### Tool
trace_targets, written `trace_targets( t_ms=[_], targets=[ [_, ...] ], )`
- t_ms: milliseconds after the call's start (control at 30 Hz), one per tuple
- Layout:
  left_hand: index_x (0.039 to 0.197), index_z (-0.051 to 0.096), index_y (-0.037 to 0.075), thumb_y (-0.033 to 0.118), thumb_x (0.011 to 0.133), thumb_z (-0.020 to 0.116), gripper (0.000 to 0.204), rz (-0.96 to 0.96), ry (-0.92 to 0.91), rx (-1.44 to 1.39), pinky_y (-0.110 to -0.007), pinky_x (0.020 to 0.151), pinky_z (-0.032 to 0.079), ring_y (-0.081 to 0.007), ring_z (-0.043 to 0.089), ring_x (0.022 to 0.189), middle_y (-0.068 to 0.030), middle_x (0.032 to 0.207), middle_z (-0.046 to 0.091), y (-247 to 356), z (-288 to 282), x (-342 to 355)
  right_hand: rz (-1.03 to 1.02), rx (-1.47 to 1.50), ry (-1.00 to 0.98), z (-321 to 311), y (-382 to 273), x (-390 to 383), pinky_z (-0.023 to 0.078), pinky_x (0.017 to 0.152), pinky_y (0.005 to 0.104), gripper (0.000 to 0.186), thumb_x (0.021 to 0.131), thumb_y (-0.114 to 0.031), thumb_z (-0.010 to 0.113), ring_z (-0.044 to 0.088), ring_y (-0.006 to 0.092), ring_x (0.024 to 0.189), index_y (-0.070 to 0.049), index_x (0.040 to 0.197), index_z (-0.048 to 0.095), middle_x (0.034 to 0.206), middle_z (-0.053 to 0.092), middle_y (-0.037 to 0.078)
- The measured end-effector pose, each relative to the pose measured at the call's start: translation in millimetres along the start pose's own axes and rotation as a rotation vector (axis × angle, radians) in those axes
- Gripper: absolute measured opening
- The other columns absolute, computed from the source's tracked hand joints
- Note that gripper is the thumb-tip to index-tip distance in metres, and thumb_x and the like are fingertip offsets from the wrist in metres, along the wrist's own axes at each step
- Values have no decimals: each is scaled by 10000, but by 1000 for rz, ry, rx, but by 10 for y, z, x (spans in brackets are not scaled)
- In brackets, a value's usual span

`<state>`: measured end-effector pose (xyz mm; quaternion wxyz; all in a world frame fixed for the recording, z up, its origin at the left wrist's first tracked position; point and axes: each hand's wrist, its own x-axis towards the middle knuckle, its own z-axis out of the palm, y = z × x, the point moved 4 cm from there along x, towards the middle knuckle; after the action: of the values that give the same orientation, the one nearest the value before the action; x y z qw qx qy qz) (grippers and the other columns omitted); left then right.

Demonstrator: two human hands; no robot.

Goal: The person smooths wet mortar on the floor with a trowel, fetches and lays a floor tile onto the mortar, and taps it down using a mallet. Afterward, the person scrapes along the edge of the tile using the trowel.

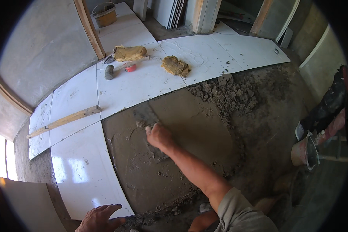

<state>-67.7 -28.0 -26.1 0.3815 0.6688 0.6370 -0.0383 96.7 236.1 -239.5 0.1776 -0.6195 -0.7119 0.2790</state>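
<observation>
Trowel (147, 112) rests on the mortar bed (199, 133) toward 10 o'clock, right hand (159, 136) closed on it. Left hand (98, 219), fingers spread, is at 7 o'clock near a white floor tile (91, 154). Caution: uneven pressure could gouge the bed; a slip toward 9 o'clock could smear the tile.
</observation>
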Motion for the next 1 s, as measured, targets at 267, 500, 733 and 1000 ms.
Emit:
trace_targets(
  t_ms=[267, 500, 733, 1000],
  targets=[
    [1240, 567, 80, 367, 852, 665, 492, -136, -68, -19, -428, 923, 480, -341, 608, 1070, -177, 1135, 639, 268, -122, 146, -51, -234, 19, -160, 117, 15, 554, 693, 451, 478, 939, -407, 456, 687, 347, 798, 57, 1008, 548, 836, 676, 220],
    [1226, 572, 72, 361, 854, 664, 480, -116, -66, -8, -416, 903, 491, -334, 620, 1046, -175, 1120, 644, 371, -124, 185, 354, -263, 102, -1227, 1299, 283, 519, 789, 465, 517, 951, -431, 424, 664, 354, 897, 56, 1074, 547, 955, 665, 234],
    [1222, 571, 71, 394, 864, 653, 489, -85, -48, -14, -420, 901, 490, -335, 615, 1054, -174, 1113, 646, 285, -80, 111, 474, -18, 119, -1130, 1577, 271, 499, 826, 492, 569, 934, -447, 436, 619, 432, 977, 90, 1051, 581, 1020, 632, 302],
    [1212, 576, 71, 383, 860, 663, 478, -93, -19, -28, -410, 906, 489, -331, 615, 1054, -167, 1109, 649, 179, -98, -47, 147, -27, 79, -104, 379, 89, 507, 768, 495, 549, 925, -462, 454, 635, 426, 891, 69, 919, 594, 918, 637, 294]
  ],
)
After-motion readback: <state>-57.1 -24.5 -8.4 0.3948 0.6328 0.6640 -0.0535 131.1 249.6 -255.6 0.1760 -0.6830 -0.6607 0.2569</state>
